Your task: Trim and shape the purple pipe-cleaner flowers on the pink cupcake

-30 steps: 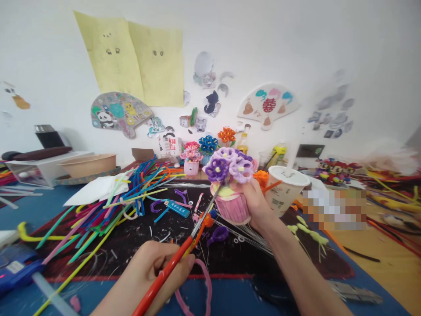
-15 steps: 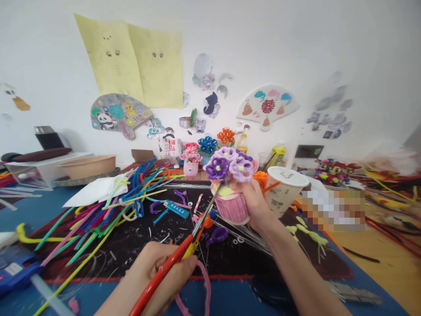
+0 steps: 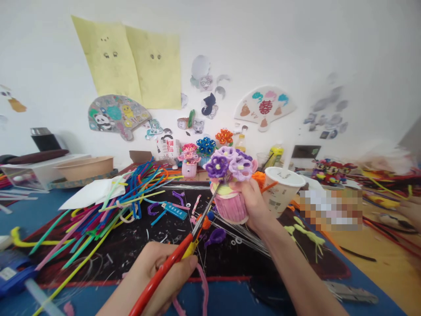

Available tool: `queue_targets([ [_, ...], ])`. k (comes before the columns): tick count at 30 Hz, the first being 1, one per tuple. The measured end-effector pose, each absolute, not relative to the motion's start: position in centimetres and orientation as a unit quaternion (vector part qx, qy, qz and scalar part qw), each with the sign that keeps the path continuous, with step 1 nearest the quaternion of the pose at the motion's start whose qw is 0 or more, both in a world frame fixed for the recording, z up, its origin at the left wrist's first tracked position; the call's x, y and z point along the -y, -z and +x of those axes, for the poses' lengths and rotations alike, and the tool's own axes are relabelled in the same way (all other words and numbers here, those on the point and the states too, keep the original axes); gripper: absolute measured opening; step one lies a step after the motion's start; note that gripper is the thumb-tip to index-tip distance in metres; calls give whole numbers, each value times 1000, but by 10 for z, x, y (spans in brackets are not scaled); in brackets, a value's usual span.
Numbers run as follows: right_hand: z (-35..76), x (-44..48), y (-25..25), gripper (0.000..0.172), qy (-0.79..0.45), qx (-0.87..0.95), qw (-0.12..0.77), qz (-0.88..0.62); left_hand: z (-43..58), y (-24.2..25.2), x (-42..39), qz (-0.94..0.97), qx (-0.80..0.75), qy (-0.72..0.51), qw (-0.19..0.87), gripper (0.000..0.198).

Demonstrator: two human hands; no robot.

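Note:
My right hand (image 3: 255,206) grips a pink pot of pipe-cleaner flowers (image 3: 232,206), its thumb against the yellow-green band at the top. Purple and lilac blooms (image 3: 226,163) with pale yellow centres rise from it. Closed around the red and yellow handles of what look like long-nose pliers (image 3: 166,274) is my left hand (image 3: 153,267). Their narrow metal tip reaches the pot's upper rim, just below the blooms. I cannot tell whether the jaws hold anything. A pink pipe cleaner (image 3: 204,287) hangs by my left fingers. Below the pot lies a purple pipe-cleaner piece (image 3: 215,237).
A heap of coloured pipe cleaners (image 3: 108,210) covers the dark mat's left side. A lidded cup with a straw (image 3: 283,193) stands right of the pot. A blue glue gun (image 3: 15,267) is at left. Finished flower pots (image 3: 189,169) stand behind. Metal pliers or a cutter (image 3: 350,293) lie front right.
The background has shifted slightly left in view. Both hands, the pot and the pliers keep nearly the same positions, with the tip still at the rim.

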State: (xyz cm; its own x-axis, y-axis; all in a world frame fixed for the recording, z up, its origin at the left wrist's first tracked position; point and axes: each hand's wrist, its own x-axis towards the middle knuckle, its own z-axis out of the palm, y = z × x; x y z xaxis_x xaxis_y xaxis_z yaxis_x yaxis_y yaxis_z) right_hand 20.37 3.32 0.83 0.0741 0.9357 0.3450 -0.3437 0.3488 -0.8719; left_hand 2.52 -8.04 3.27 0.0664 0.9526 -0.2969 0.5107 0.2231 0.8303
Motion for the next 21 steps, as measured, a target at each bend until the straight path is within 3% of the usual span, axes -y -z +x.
queue_targets([
  [8, 209, -39, -6, 27, -542, 495, 604, -311, -21, -36, 52, 718, -599, -205, 288, 33],
  [13, 208, -43, 0, 40, -542, 518, 594, -291, -13, -59, 59, 741, -644, -143, 126, 33],
  [19, 208, -50, 13, 67, -495, 545, 613, -286, 6, -62, 66, 726, -676, -106, 67, 25],
  [21, 208, -53, 17, 69, -509, 510, 624, -304, 11, -58, 67, 716, -689, -99, 52, 23],
])
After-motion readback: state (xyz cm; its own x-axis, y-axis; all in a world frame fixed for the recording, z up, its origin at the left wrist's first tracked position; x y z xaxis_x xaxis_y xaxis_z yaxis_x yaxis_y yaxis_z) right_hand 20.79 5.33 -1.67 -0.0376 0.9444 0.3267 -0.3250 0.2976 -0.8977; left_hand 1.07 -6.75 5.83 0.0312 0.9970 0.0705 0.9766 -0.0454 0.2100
